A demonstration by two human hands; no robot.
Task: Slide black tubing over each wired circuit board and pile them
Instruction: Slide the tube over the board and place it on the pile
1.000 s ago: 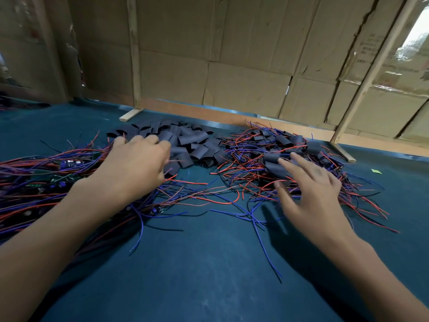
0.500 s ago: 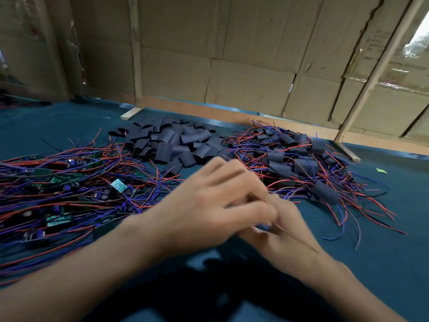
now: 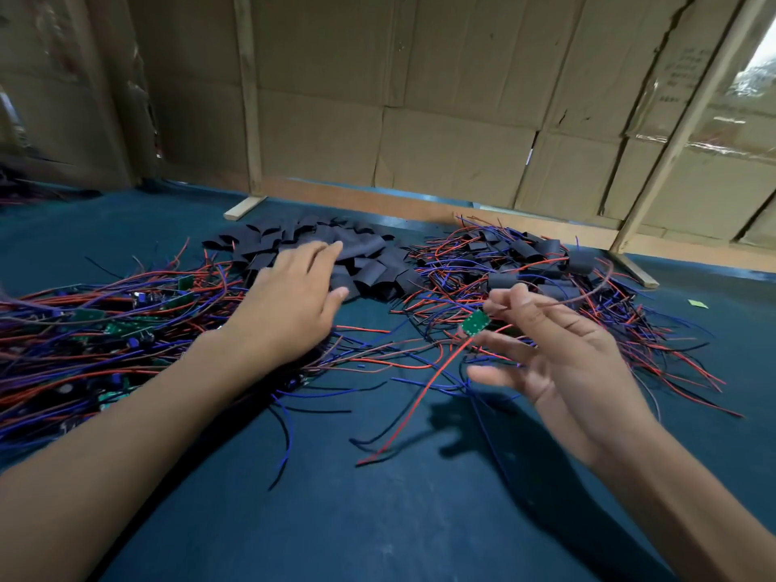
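Circuit board (image 3: 475,322), small and green, is held up off the bench (image 3: 378,518) in the head view, pinched at its right end by the thumb and forefinger of the right hand (image 3: 562,354); its red and blue wires (image 3: 413,407) trail down to the blue bench top. The other fingers of that hand are spread and idle. Left hand (image 3: 289,304), fingers straight and relaxed, reaches onto the near edge of the loose black tubing pile (image 3: 336,258) and grips nothing yet. Bare boards lie in a tangle at left (image 3: 105,329); sleeved ones are heaped at right (image 3: 546,270).

To do this step well, judged from the view: lift a single sleeve, pinch it open, gather the wires into one bundle, thread them through first, then draw the sleeve over the board until it is covered.

Faint printing shows on the cardboard wall (image 3: 688,73) at upper right; it is too blurred to read. No brand is visible.
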